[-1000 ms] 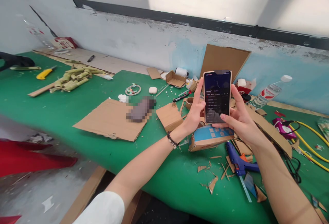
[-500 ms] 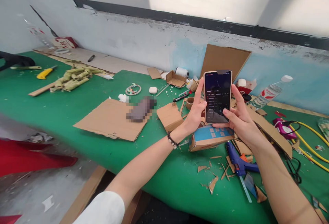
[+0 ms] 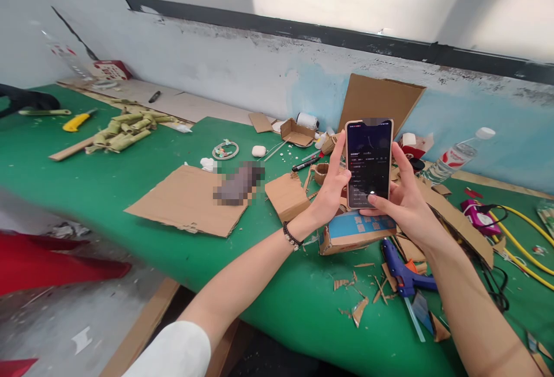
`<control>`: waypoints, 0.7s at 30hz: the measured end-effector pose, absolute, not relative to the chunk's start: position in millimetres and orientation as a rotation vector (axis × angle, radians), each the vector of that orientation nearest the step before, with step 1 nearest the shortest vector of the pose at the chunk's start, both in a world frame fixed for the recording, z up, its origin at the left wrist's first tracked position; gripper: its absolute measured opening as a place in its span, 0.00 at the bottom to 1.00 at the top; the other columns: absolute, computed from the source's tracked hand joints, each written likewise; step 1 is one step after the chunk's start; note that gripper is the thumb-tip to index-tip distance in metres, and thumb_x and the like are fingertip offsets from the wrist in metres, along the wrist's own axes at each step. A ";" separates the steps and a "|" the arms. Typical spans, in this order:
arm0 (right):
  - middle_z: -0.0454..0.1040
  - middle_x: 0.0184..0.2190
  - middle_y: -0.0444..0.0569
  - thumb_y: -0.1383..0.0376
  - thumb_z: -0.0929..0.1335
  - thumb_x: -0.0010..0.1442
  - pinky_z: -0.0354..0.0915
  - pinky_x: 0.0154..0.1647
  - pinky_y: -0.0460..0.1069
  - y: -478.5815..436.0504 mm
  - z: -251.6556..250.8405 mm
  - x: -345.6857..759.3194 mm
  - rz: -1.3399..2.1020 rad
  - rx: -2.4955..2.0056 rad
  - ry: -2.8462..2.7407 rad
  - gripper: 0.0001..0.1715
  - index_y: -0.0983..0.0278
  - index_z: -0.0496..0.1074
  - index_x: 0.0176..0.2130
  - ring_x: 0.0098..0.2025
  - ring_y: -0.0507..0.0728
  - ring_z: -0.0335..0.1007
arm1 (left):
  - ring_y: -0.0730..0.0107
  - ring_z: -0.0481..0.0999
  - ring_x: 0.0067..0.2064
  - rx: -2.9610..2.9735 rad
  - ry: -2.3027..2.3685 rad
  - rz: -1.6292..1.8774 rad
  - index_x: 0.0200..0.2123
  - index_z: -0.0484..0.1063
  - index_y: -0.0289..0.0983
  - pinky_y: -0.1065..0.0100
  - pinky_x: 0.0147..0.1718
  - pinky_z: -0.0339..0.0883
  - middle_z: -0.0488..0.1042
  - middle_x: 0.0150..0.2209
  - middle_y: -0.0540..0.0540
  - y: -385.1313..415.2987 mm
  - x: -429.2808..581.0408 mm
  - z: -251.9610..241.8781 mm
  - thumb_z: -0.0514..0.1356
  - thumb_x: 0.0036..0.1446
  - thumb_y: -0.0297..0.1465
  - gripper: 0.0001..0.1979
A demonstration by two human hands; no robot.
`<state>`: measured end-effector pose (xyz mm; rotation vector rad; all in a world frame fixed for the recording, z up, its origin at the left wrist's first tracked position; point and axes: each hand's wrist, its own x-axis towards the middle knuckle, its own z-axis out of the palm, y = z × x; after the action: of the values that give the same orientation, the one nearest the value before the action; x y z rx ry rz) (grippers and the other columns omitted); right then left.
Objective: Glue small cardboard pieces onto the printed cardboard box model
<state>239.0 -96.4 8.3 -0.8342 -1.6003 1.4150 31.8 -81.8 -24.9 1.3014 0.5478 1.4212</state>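
A smartphone (image 3: 369, 163) with a dark screen and a pale case is held upright above the table between both hands. My left hand (image 3: 329, 192) grips its left edge, with a finger pointing up along the side. My right hand (image 3: 409, 204) supports the right edge and bottom, and its thumb rests on the lower part of the screen. Small rows of text show on the display, too small to read. Just below the phone lies a blue-and-brown cardboard box (image 3: 357, 231). A blue hot glue gun (image 3: 403, 273) lies near my right forearm.
The green table (image 3: 277, 284) carries a flat cardboard sheet (image 3: 182, 204), a yellow utility knife (image 3: 78, 122) and a pile of cut plant stalks (image 3: 127, 131). A water bottle (image 3: 459, 156) stands at the right beside a purple power adapter (image 3: 479, 216) with yellow cable. Cardboard scraps lie in front.
My right thumb has shifted down and left across the screen, and the listed text on it has changed. The phone stays in both hands, nearly in place.
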 end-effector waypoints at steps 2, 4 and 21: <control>0.77 0.74 0.44 0.53 0.80 0.74 0.92 0.50 0.59 -96.1 7.8 238.7 1.407 -0.852 -1.579 0.68 0.29 0.34 0.86 0.60 0.66 0.89 | 0.51 0.71 0.78 1.331 0.575 1.477 0.87 0.40 0.61 0.58 0.66 0.79 0.42 0.89 0.58 -81.6 32.1 -26.1 0.56 0.80 0.47 0.41; 0.73 0.78 0.43 0.50 0.77 0.76 0.92 0.47 0.58 -95.8 7.4 238.3 1.397 -0.881 -1.550 0.62 0.28 0.37 0.86 0.63 0.67 0.87 | 0.49 0.65 0.82 1.346 0.594 1.495 0.87 0.43 0.61 0.58 0.68 0.78 0.43 0.89 0.60 -81.5 32.3 -27.1 0.56 0.81 0.47 0.40; 0.75 0.76 0.44 0.50 0.80 0.73 0.92 0.50 0.62 -94.3 6.1 238.4 1.410 -0.869 -1.579 0.68 0.28 0.34 0.86 0.63 0.68 0.87 | 0.52 0.70 0.78 1.339 0.578 1.505 0.87 0.42 0.62 0.56 0.69 0.77 0.45 0.89 0.59 -81.2 32.7 -27.4 0.57 0.80 0.47 0.41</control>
<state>238.4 -94.3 6.1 -0.8687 -1.5788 1.4104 32.7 -81.2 -27.4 1.3393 0.5780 1.5052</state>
